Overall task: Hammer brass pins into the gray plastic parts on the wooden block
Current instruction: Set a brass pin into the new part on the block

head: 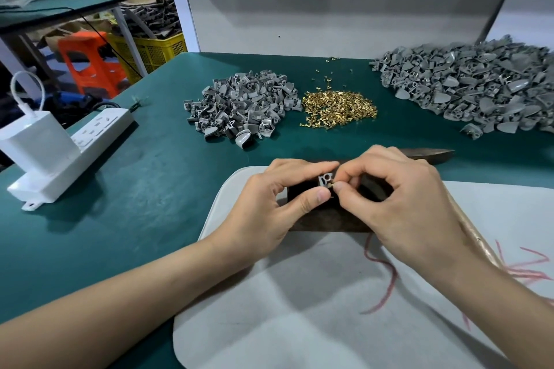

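Left hand: down on the wooden block, thumb and fingers curled in, pinching one gray plastic part and steadying it on the block's top.
Right hand: right up against it, thumb and forefinger closed tight on a tiny brass pin, the pin's tip at the part's edge. The other fingers are tucked under.
Gray plastic part: upright between the two hands, its holes facing up at us, sitting on the dark block.
Wooden block: lying on the pale gray pad, mostly covered by both hands.
Loose pin heap: gold and glittering on the green table mat, beyond the hands, with a few strays scattered behind it.
Small gray heap: just left of the pins, touching their edge.
Big gray heap: far right, well apart from the pins.
Wooden handle: pokes out beside the right wrist; whether the hand touches it, I cannot tell.
Red yarn: trailing across the pad under the right forearm.
Power strip: white, at the left edge of the table, with a white charger plugged in.
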Tool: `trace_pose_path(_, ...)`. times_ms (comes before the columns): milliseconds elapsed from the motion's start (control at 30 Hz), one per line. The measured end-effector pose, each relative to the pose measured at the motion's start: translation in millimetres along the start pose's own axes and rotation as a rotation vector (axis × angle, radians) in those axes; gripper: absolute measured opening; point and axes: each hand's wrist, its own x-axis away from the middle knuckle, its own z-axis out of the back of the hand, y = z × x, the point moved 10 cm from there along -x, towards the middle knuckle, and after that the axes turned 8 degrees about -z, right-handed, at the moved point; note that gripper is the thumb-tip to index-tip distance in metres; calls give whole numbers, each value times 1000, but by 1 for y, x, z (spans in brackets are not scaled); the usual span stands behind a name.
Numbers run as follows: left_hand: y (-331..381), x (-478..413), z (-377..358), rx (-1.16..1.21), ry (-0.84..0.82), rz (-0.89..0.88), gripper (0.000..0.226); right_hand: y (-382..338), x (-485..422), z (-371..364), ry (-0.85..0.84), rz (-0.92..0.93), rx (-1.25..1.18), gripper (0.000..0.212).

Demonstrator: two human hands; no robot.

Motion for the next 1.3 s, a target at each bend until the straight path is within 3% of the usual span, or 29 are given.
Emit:
trace_pose_path(767, -3, 1, -1, -6, -21, 17, 34, 0, 0, -3, 7, 13, 27, 17)
trace_pose_path(1300, -1, -1, -4, 41, -80, -33, 46, 6, 0, -7, -66, -44, 55, 14)
